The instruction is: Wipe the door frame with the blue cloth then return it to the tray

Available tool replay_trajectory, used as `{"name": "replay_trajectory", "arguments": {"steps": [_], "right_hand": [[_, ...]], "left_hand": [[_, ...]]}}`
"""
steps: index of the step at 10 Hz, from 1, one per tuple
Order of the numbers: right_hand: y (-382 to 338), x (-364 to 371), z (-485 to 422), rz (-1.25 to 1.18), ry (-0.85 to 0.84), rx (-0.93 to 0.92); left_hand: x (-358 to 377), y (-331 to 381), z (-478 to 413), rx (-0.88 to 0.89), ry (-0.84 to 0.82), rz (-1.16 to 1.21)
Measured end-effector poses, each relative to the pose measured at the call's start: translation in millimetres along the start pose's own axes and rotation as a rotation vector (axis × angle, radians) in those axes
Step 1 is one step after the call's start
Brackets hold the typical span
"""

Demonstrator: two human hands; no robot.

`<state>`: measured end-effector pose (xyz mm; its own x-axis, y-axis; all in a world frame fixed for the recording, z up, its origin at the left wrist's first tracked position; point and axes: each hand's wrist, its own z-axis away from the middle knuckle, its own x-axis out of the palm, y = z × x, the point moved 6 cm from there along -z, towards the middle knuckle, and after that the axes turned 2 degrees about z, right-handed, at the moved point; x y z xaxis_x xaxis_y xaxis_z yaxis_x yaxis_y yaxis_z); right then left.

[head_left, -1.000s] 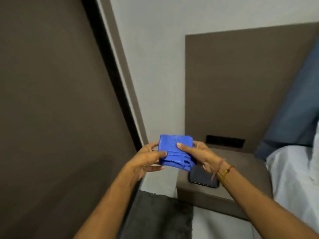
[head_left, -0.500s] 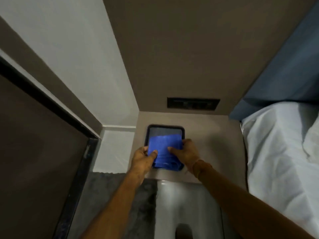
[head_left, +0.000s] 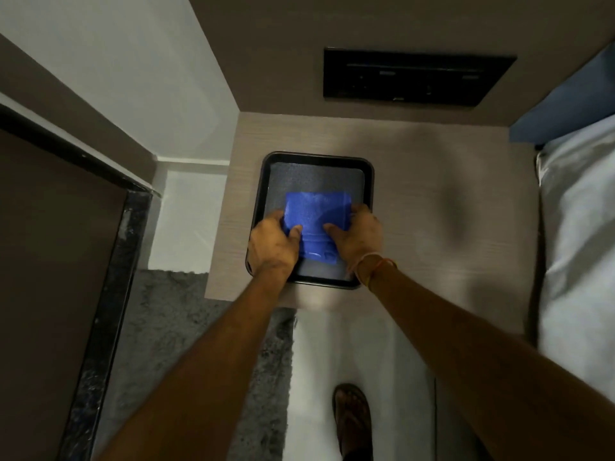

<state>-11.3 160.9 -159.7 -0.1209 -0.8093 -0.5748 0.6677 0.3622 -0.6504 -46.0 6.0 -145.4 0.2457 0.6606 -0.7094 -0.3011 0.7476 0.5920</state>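
The folded blue cloth point(head_left: 316, 224) lies inside the dark rectangular tray point(head_left: 366, 181) on the bedside table. My left hand point(head_left: 271, 244) grips the cloth's left edge, thumb on top. My right hand point(head_left: 357, 236) grips its right edge, thumb pressed on the fabric. Both hands hide the near corners of the cloth and part of the tray's front rim. The dark door frame point(head_left: 109, 261) runs down the left side of the head view, well apart from both hands.
The wooden bedside table point(head_left: 432, 207) holds the tray. A black switch panel point(head_left: 416, 79) sits on the headboard wall behind. A white bed point(head_left: 579, 241) borders the right. A grey rug point(head_left: 186, 344) and my sandalled foot point(head_left: 352, 417) are on the floor below.
The cloth went from held up in the air beside the door frame down into the tray. My view tilted downward and closer to the table. Both hands stayed on the cloth.
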Motion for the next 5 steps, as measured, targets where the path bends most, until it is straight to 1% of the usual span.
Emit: {"name": "replay_trajectory", "arguments": {"steps": [2,3,4,5], "right_hand": [[0,6,-4,0.162,-0.013,-0.033],[-4,9,-1,0.258,-0.023,-0.064],[-13,5,11,0.355,-0.024,-0.113],[-34,-8,33,0.468,0.03,-0.245]], "left_hand": [[11,-5,-8,0.015,-0.049,-0.133],[13,-3,-8,0.052,-0.057,-0.272],[1,5,-1,0.114,-0.034,-0.315],[-25,18,15,0.247,0.034,-0.3]]}}
